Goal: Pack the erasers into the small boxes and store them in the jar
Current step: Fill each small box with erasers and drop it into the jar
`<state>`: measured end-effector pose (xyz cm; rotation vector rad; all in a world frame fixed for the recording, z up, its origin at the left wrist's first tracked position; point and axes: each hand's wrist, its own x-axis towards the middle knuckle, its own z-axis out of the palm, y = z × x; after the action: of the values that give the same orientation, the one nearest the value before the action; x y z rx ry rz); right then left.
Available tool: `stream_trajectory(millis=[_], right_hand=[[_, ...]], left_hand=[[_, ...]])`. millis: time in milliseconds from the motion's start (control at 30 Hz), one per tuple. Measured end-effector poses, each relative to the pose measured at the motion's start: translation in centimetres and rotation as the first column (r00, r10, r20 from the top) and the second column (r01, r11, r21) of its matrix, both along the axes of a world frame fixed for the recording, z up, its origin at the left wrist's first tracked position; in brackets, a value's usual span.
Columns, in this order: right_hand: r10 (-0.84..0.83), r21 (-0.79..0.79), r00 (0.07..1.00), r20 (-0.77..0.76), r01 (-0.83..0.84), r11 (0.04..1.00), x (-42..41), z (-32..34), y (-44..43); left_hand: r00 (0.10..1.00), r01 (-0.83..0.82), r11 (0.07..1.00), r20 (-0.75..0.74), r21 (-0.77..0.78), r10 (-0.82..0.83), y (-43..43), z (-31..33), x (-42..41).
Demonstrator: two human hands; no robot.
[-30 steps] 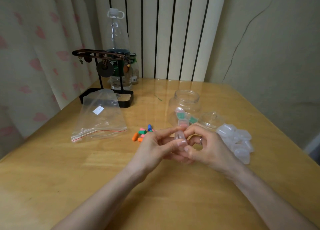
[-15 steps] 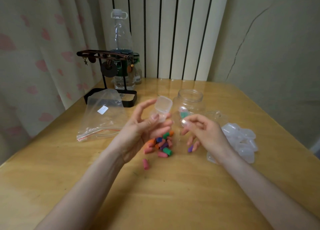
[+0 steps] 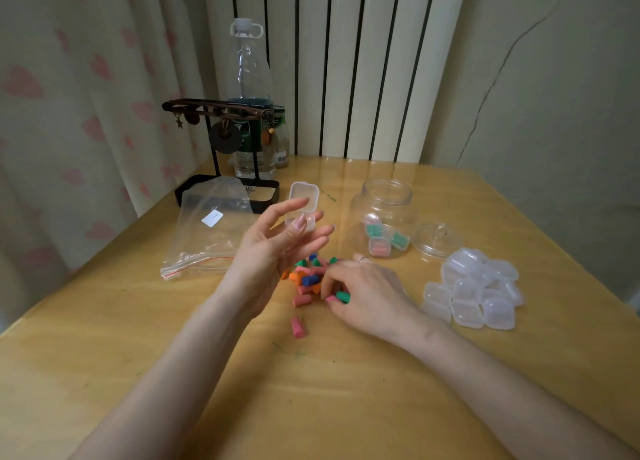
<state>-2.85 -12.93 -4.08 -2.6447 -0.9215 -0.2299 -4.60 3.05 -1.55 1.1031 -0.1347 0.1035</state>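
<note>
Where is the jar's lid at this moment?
In the head view, the lid lies on the table just right of the open jar, behind the heap of small boxes.

Near edge: bare table (image 3: 346, 407) between the forearms lay free for passage.
Centre: loose erasers (image 3: 306, 276) filled it; right hand (image 3: 367, 293) curled onto them, left hand (image 3: 273, 248) raised above, pinching an open small box (image 3: 303, 203).
Jar (image 3: 382, 217): mouth stood uncovered, reachable from above; lid (image 3: 437, 241) lay just beside it.
Right: heap of empty boxes (image 3: 474, 289) barred the way.
Left: flat bag (image 3: 211, 231); stand (image 3: 221, 140) and bottle (image 3: 247, 75) stood behind.
</note>
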Motion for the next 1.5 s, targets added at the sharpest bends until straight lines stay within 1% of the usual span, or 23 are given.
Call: stream_trajectory(millis=[167,233,300,367,433,500,533,600,667,700,833,867,933,1000,1100,1133,1200,1233,1300,1333,1367,1400,1500], right_hand=[[-0.096,0.130,0.985,-0.141,0.114,0.985,0.4,-0.2,-0.5],[-0.114,0.148,0.979,-0.168,0.139,0.979,0.6,-0.3,-0.6],[-0.121,0.236,0.968,-0.221,0.174,0.956,0.8,-0.4,-0.7],[-0.089,0.375,0.951,-0.296,0.201,0.905,1.0,-0.4,-0.8],[-0.016,0.500,0.933,-0.360,0.207,0.841,0.9,0.0,-0.9],[0.076,0.576,0.912,-0.402,0.188,0.796,0.4,0.5,-0.8],[0.125,0.585,0.895,-0.429,0.170,0.793,0.1,0.7,-0.6],[0.174,0.541,0.844,-0.507,0.154,0.827,-0.8,0.8,0.4],[0.155,0.459,0.801,-0.578,0.163,0.873,-1.4,0.5,1.6],[0.126,0.412,0.796,-0.592,0.166,0.896,-1.6,0.4,2.2],[-0.001,0.278,0.823,-0.567,0.193,0.941,-1.7,-0.1,3.8],[-0.024,0.243,0.843,-0.537,0.181,0.953,-1.7,0.0,4.1],[-0.070,0.120,0.900,-0.430,0.133,0.984,-1.7,0.1,4.6],[-0.070,0.060,0.914,-0.400,0.102,0.993,-2.1,0.3,4.9],[-0.009,0.072,0.889,-0.458,0.047,0.996,-2.2,0.8,4.3],[0.015,0.104,0.856,-0.517,0.046,0.993,-1.9,1.5,3.5],[0.098,0.269,0.786,-0.610,0.089,0.959,-1.0,3.5,1.2],[0.144,0.392,0.783,-0.605,0.136,0.910,-0.6,4.7,-0.1],[0.202,0.638,0.834,-0.513,0.213,0.740,0.0,6.7,-2.1],[0.211,0.713,0.861,-0.462,0.219,0.666,0.1,7.2,-2.6],[0.214,0.747,0.878,-0.427,0.210,0.631,0.1,7.3,-2.7],[0.208,0.753,0.889,-0.407,0.198,0.628,0.0,7.2,-2.5],[0.160,0.728,0.911,-0.381,0.189,0.659,-0.1,5.7,-1.9]], left_hand=[[0.988,-0.156,0.980,0.020,0.121,0.155,0.0,-0.3,0.1],[0.981,-0.196,0.965,0.030,0.175,0.194,0.0,-0.5,0.2],[0.976,-0.217,0.943,0.058,0.254,0.209,0.0,-0.6,0.2],[0.978,-0.206,0.928,0.077,0.310,0.192,-0.2,-0.7,0.2],[0.980,-0.197,0.924,0.078,0.327,0.182,-0.3,-0.8,0.2],[0.977,-0.212,0.918,0.079,0.334,0.197,-0.3,-1.0,0.3],[0.975,-0.224,0.913,0.082,0.341,0.208,-0.3,-1.0,0.3],[0.970,-0.242,0.903,0.092,0.355,0.224,-0.3,-1.1,0.4],[0.968,-0.251,0.900,0.098,0.356,0.232,-0.3,-1.1,0.4],[0.967,-0.254,0.898,0.100,0.358,0.234,-0.3,-1.2,0.4],[0.964,-0.265,0.888,0.111,0.376,0.241,-0.2,-1.2,0.4],[0.964,-0.265,0.887,0.113,0.378,0.240,-0.2,-1.1,0.4],[0.965,-0.261,0.887,0.117,0.381,0.233,-0.2,-1.1,0.4],[0.966,-0.257,0.884,0.124,0.391,0.227,-0.3,-1.1,0.4],[0.962,-0.272,0.877,0.130,0.395,0.239,-0.2,-1.1,0.4],[0.962,-0.273,0.878,0.129,0.393,0.241,-0.1,-1.1,0.4],[0.969,-0.245,0.885,0.122,0.396,0.214,-0.1,-0.9,0.3],[0.976,-0.214,0.892,0.115,0.398,0.183,-0.1,-0.8,0.2],[0.992,-0.119,0.906,0.087,0.407,0.091,-0.3,-0.6,-0.1],[0.997,-0.063,0.908,0.069,0.414,0.038,-0.5,-0.6,-0.2],[0.998,-0.016,0.907,0.058,0.420,-0.009,-0.9,-0.7,-0.4],[0.997,0.014,0.904,0.062,0.427,-0.044,-1.3,-0.7,-0.5],[0.991,0.047,0.900,0.089,0.434,-0.095,-2.1,-0.9,-0.8]])
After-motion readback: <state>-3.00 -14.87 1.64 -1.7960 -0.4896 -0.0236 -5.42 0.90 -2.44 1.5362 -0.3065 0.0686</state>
